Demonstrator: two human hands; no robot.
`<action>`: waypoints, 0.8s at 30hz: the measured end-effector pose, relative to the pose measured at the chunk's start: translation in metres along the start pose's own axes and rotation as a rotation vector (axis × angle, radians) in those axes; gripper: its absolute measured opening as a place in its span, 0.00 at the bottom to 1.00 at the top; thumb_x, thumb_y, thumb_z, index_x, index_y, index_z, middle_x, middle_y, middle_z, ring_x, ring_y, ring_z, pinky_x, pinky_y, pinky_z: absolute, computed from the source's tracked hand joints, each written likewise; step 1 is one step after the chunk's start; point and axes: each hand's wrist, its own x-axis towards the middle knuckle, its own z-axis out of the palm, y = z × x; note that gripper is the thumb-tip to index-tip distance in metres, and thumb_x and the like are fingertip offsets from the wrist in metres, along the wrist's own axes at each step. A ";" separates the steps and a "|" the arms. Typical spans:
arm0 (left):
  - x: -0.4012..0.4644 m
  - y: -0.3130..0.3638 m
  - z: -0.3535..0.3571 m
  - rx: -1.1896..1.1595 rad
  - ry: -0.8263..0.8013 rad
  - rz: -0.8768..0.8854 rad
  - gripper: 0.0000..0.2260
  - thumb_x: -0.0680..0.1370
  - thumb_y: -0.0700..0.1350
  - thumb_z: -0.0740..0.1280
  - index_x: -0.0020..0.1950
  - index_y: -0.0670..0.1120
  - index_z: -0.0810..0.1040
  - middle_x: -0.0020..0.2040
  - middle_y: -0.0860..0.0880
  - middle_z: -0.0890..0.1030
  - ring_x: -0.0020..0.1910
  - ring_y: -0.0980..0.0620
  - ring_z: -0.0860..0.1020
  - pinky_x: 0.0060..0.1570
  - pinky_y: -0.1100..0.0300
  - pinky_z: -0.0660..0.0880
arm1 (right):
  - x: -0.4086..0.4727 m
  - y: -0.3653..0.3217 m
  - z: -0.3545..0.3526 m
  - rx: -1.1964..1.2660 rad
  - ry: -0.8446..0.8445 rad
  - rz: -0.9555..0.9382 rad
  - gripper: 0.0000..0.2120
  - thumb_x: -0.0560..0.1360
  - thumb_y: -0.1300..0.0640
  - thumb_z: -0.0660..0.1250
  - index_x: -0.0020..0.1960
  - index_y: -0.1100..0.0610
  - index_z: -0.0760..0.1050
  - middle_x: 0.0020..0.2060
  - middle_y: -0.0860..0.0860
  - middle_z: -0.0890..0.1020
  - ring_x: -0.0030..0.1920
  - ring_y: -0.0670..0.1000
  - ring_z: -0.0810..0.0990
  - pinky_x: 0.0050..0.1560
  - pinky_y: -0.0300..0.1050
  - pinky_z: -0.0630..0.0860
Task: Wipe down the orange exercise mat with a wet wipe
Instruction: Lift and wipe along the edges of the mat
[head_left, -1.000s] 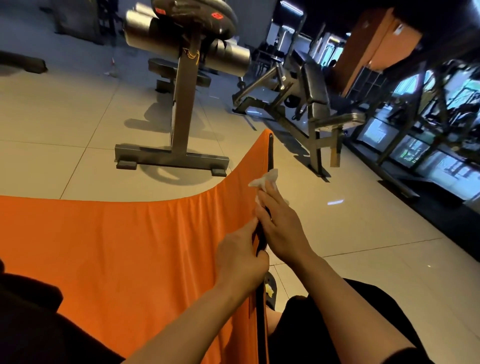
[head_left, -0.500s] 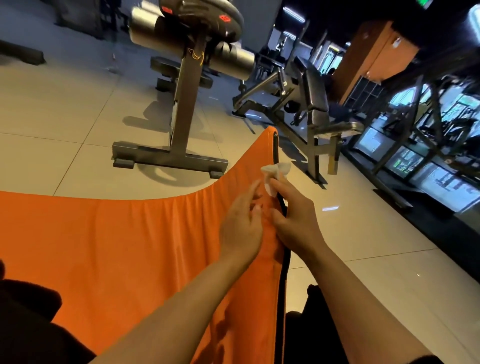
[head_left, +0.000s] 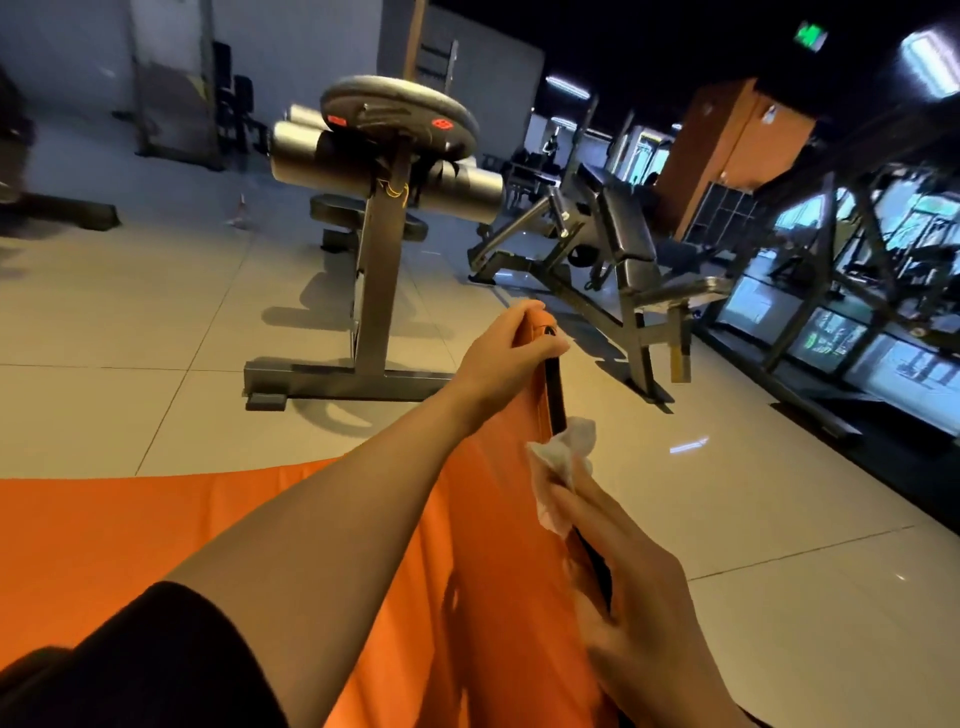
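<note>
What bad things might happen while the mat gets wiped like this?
1. The left hand grips only the top corner of the mat, which is lifted off the floor; if that grip slips, the edge may flop down.
2. The right hand pinches just part of the wipe; the loose end sticks up, so it might slide out and land on the floor.
</note>
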 end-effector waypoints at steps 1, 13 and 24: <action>-0.003 0.000 -0.001 -0.003 0.012 0.014 0.14 0.77 0.49 0.67 0.61 0.48 0.72 0.52 0.48 0.75 0.54 0.50 0.74 0.56 0.55 0.71 | 0.001 0.000 -0.001 -0.028 -0.022 0.023 0.39 0.73 0.69 0.64 0.75 0.39 0.58 0.73 0.26 0.54 0.72 0.31 0.56 0.63 0.21 0.59; -0.061 -0.020 -0.017 0.241 0.150 0.220 0.15 0.78 0.37 0.64 0.64 0.50 0.75 0.60 0.52 0.77 0.61 0.53 0.73 0.66 0.50 0.70 | 0.034 0.023 0.001 -0.448 0.039 -0.062 0.43 0.68 0.71 0.72 0.77 0.53 0.58 0.78 0.52 0.54 0.76 0.55 0.58 0.67 0.53 0.71; -0.089 -0.005 0.008 0.379 0.225 0.459 0.09 0.74 0.36 0.70 0.54 0.42 0.80 0.48 0.47 0.77 0.49 0.50 0.74 0.50 0.58 0.74 | 0.044 -0.010 -0.015 -0.532 0.314 -0.258 0.18 0.77 0.63 0.64 0.66 0.63 0.74 0.63 0.59 0.77 0.62 0.53 0.74 0.58 0.47 0.77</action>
